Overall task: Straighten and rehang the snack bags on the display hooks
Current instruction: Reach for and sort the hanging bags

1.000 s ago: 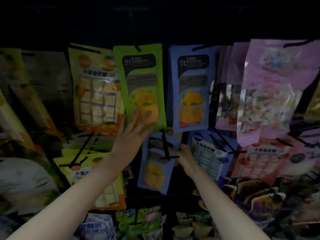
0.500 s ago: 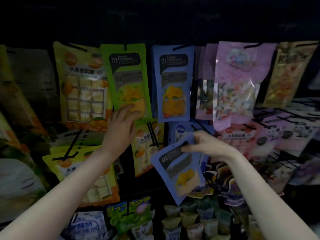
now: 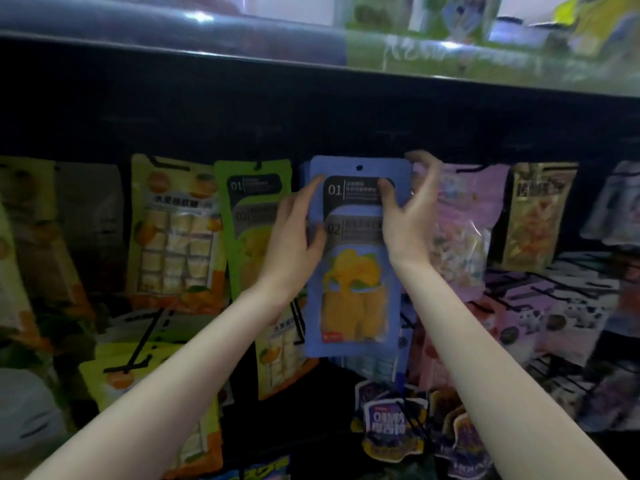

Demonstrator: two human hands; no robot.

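**Blue bag up at the top row, both hands on it**

So I've got the blue bag [image 3: 353, 258] held upright in front of the top row of the rack, right under the dark shelf edge [image 3: 311, 109]. Its punch hole is near the top middle of the bag, and I can't tell if it's on a hook or not.

My left hand [image 3: 294, 237] grips the bag's left edge, fingers curled round the side with the thumb lying on the front. My right hand [image 3: 408, 216] pinches the upper right part, thumb pressed on the black label on the front, the other fingers [image 3: 424, 161] curled up past the bag's top right corner. So both sets of fingers are closed on the bag, not spread.

Just to the left of it hangs a green bag [image 3: 252, 209], partly behind my left hand, and further left a yellow bag [image 3: 176, 223] with little squares showing. To the right there's a pink bag [image 3: 460, 220] right behind my right hand, then a gold bag [image 3: 540, 213] near the right end of the row.

Lower rows have more bags on black hooks, including a purple pack [image 3: 388, 427] near the bottom, below the blue bag. It's pretty blurry down there.
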